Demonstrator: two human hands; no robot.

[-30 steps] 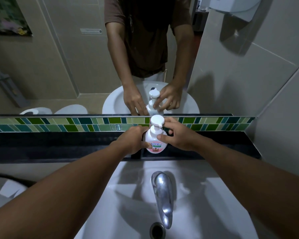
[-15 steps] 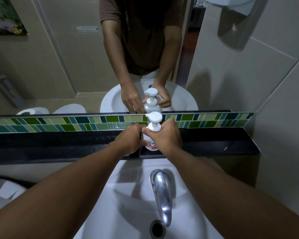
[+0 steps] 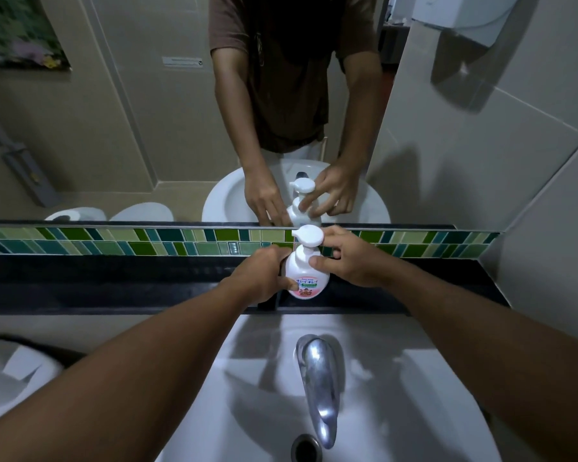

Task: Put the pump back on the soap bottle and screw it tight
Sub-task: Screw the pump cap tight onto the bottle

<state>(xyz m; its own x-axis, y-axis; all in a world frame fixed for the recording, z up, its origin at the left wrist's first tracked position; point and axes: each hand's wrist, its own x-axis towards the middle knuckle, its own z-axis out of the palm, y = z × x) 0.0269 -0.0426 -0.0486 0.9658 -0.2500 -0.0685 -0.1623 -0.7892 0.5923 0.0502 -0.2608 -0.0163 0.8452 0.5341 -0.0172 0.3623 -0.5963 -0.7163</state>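
Since half a second earlier, right hand [image 3: 346,261] had opened off the pump neck: it had covered the collar, now the fingers were loosely spread, thumb tip touching the bottle shoulder, other fingertips just beside the pump [image 3: 308,235] head. Left hand [image 3: 264,276] hadn't shifted, wrapped around the left side of the soap bottle [image 3: 307,275], thumb pressed on the label front.

Progress: pump was already seated on the bottle, looked straight and fully down; no gap visible at the collar, though the hand partly hid it. Judged the screwing as mostly done or between twists, right hand regripping; a final tighten may be left, can't confirm tightness.

Bottle stood upright on the dark bench [image 3: 114,281] behind the sink [image 3: 214,411], just in front of the green tile strip [image 3: 114,241] under the mirror [image 3: 114,128]. Long axis vertical; pump nozzle pointed left.
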